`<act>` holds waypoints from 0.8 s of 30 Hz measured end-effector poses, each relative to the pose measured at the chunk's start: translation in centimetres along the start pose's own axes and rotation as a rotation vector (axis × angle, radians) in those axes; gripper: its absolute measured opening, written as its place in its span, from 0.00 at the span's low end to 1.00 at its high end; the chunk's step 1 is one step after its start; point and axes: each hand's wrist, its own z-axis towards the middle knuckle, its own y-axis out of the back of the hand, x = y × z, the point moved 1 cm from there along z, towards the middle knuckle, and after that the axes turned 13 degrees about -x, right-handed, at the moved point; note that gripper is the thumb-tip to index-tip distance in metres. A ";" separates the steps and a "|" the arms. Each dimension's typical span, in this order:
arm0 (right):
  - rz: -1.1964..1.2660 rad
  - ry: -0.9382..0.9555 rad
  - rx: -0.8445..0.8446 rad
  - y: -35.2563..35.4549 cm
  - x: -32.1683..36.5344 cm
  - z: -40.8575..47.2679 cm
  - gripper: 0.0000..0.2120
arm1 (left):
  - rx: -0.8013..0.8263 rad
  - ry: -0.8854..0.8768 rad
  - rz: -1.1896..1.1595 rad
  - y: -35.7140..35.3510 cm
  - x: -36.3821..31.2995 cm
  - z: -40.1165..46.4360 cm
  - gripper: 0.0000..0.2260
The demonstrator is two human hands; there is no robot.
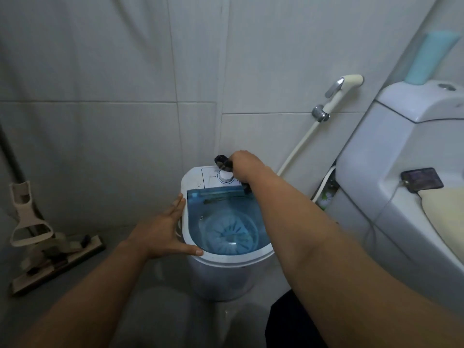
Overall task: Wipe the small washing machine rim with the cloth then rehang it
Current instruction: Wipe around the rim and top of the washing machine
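A small white washing machine (193, 175) with a clear blue lid stands on the floor against the tiled wall. My right hand (242, 164) is closed on a dark cloth (222, 162) and presses it on the back control panel, right at the white dial (225, 176). My left hand (163, 232) lies flat with fingers spread on the machine's left rim, its thumb along the front edge.
A toilet with its tank (411, 114) stands close on the right, a phone (421, 179) resting on it. A bidet sprayer (344, 89) and hose hang on the wall behind. A flat mop (50, 249) leans at the left wall.
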 end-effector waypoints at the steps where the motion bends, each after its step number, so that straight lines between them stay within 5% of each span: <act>1: 0.001 -0.015 -0.017 -0.2 -0.4 -0.3 0.14 | -0.006 -0.001 -0.002 0.0 0.0 0.0 0.66; 16: 0.007 -0.033 -0.211 -4.1 -1.6 -4.7 0.14 | -0.044 -0.033 -0.154 -0.3 0.2 -0.1 0.63; 24: -0.029 -0.023 -0.212 -5.6 -1.6 -6.2 0.23 | -0.040 -0.039 -0.170 -0.2 0.2 -0.3 0.62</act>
